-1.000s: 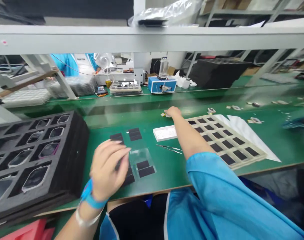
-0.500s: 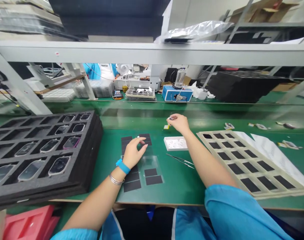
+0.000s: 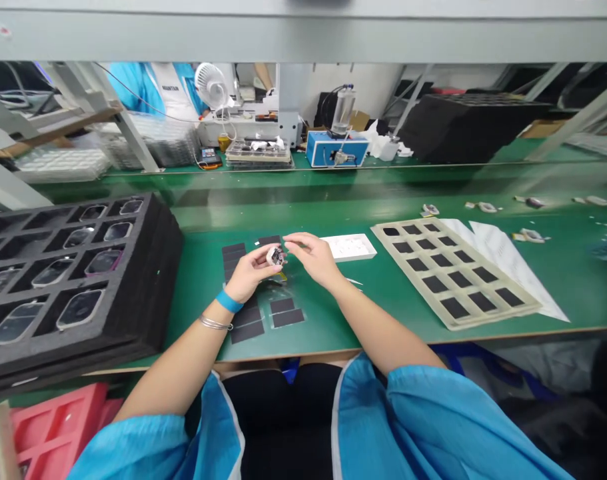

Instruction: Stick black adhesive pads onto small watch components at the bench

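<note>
1. While you hold one small pale-rimmed unit [image 3: 274, 256] up over the desk [image 3: 328, 320], your left hand [image 3: 249, 275] is clamped on it, thumb and fingers pinching its edge. A yellow tab [image 3: 281, 276] hangs just below.
2. Your right hand [image 3: 314, 259] is close beside the unit, fingertips drawn in. Cannot tell whether they touch it or pinch anything.
3. Progress, as judged: this unit is mid-handling, not yet set down. Similar loose units [image 3: 486, 207] lie well apart on the far right of the desk and look left to handle.
4. Apparently done: framed panes [image 3: 80, 309] sit in some cells of the black foam tray [image 3: 150, 280] at your left. Each cell in view of the beige tray [image 3: 498, 319] appears to carry a dark rectangle [image 3: 482, 302].
5. Apparently unused so far: dark strips [image 3: 247, 331] lying flat under and near your hands. Beyond your right hand is the white box [image 3: 359, 257], small bits inside, too small to identify.
6. Against half a second ago: your right hand was reaching past the white box at a unit with a yellow tab; your left hovered over the strips, no unit visible in it. Now both meet in front of you. Both trays look unchanged.
</note>
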